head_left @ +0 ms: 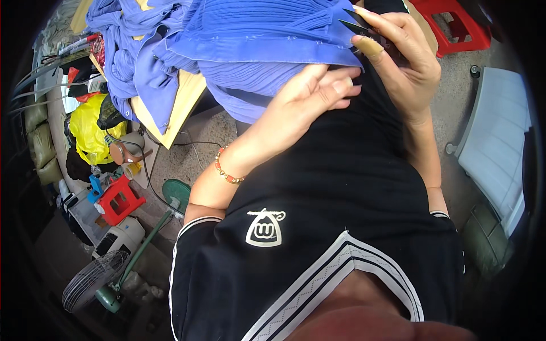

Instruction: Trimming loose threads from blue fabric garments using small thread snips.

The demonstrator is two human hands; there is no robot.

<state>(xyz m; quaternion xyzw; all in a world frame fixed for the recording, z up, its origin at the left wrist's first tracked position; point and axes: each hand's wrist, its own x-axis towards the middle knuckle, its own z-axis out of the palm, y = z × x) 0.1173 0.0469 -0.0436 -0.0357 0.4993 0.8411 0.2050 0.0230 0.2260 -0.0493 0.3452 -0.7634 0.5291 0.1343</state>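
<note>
A blue ribbed knit garment (256, 25) is spread across the far middle, its hem band running left to right in front of me. My left hand (310, 99) is closed at the near edge of this garment, thumb on top and fingertips partly tucked under the cloth. In my right hand (409, 65) is a pair of thread snips (354, 26), gripped between thumb and fingers. Their two dark pointed blades are parted and lie over the garment's right end. Tan tape wraps my right thumb. The snips' handle is mostly hidden by my fingers.
More bluish-purple knit garments (139, 74) lie heaped at the left on a yellow board (181, 105). A red stool (458, 25) stands at far right, above a pale wheeled bin (495, 122). On the left floor are a yellow bag (91, 128), a red stool (120, 200) and a fan (94, 281).
</note>
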